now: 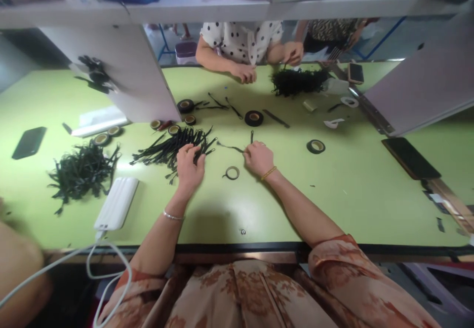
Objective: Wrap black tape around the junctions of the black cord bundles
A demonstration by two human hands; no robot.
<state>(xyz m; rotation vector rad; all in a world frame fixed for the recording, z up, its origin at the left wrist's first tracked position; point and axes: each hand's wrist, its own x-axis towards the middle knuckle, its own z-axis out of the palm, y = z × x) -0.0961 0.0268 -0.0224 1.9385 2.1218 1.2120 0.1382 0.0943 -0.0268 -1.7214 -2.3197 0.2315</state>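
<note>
Black strap, thin, limp, slightly curved.

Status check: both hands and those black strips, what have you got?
Left hand resting on black strip pile. Right hand pinching single black strip. Tape ring lies between hands.

White power bank w/ cable, phone, tape rolls on green table.

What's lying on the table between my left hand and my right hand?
A small tape ring lies on the green table between the left hand and right hand, touching neither; the head view shows it.
</note>
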